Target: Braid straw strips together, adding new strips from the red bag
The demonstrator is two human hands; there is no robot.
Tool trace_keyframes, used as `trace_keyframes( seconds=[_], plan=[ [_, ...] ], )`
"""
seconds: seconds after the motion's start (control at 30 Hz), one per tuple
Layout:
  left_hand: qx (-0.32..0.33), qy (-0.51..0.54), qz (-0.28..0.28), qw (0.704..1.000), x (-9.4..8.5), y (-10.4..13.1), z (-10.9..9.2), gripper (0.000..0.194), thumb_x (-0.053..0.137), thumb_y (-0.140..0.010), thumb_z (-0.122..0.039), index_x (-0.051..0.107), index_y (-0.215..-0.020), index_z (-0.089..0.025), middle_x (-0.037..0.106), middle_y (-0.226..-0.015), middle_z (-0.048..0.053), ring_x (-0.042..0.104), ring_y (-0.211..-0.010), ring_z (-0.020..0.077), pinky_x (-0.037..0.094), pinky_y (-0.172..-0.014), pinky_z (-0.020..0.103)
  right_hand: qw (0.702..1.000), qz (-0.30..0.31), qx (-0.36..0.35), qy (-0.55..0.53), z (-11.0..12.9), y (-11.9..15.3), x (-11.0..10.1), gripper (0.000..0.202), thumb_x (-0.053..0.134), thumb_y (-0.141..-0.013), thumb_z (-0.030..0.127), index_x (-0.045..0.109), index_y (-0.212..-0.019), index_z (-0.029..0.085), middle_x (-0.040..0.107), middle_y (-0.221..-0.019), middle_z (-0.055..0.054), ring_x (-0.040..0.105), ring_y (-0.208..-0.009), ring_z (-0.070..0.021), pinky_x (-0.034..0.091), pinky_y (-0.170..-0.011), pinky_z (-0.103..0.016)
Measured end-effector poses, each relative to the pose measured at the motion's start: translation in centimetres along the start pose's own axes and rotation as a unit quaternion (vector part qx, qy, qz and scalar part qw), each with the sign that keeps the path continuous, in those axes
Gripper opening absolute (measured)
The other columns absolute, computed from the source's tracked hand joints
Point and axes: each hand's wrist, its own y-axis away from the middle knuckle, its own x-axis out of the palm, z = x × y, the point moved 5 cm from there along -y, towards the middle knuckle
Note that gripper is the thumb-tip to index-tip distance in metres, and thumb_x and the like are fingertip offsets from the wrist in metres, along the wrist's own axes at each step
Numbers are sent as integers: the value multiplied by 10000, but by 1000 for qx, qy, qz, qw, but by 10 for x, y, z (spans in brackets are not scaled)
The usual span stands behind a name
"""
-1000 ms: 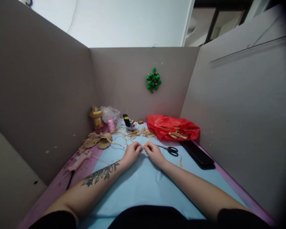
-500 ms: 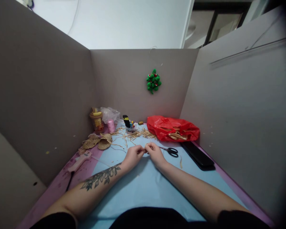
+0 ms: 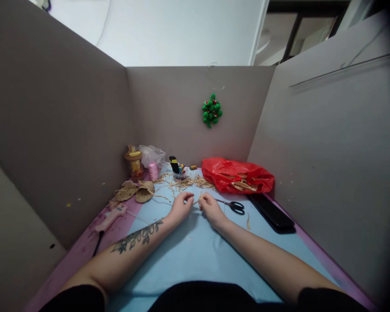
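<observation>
Over the middle of the blue sheet (image 3: pixel 195 255), my right hand (image 3: pixel 209 208) pinches a thin tan strip (image 3: pixel 196 202) whose end sticks out to the left. My left hand (image 3: pixel 182 206) is just left of it, its thumb and fingers apart, with a small gap between the two hands. Black-handled scissors (image 3: pixel 236 207) lie to the right of my right hand. Behind the hands is a loose pile of tan strips (image 3: pixel 203 182). A red plastic bag (image 3: pixel 221 167) holding more strips sits behind my right hand.
Woven tan pieces (image 3: pixel 145 192) and a pink glue gun (image 3: pixel 112 218) lie at the left. Pink thread (image 3: pixel 153 171), a jar (image 3: pixel 135 167) and a cup of pens (image 3: pixel 179 174) stand behind. A black case (image 3: pixel 271 213) lies right, below grey partitions (image 3: pixel 328 143).
My left hand has opened and moved slightly left, away from my right hand. The strip now shows between them. The view has shifted a little.
</observation>
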Motion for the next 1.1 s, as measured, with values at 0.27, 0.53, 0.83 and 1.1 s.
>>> trace_keyframes(
  seconds=[0.27, 0.53, 0.83, 1.1],
  plan=[
    [-14, 34, 121, 992, 15, 5, 8, 276, 542, -716, -380, 630, -683, -120, 586, -585, 7, 488, -554, 112, 359, -539, 217, 992, 22, -41, 121, 3, 1, -1, 125, 439, -771, 259, 456, -667, 193, 462, -619, 21, 439, -602, -137, 365, -572, -259],
    [-47, 108, 108, 987, 12, 3, 6, 246, 579, -677, -378, 536, -648, -138, 482, -497, -39, 426, -475, 82, 313, -481, 201, 989, -3, -68, 133, 9, 2, -4, 59, 445, -768, 247, 469, -744, 198, 494, -680, 15, 470, -652, -146, 380, -611, -266],
    [-66, 155, 87, 982, 12, 0, 12, 195, 531, -684, -333, 488, -621, -154, 466, -495, -46, 403, -473, 80, 319, -499, 208, 1000, 4, 1, 18, -3, -1, -6, 143, 467, -767, 340, 459, -809, 203, 476, -602, 45, 457, -531, -117, 358, -505, -235],
    [-81, 118, 67, 987, 10, 0, 13, 222, 473, -726, -365, 464, -638, -162, 483, -530, -38, 388, -469, 84, 306, -497, 215, 998, -55, -8, 3, 2, -3, -16, 162, 502, -738, 338, 463, -816, 202, 451, -602, 40, 443, -538, -123, 350, -504, -242]
  ],
)
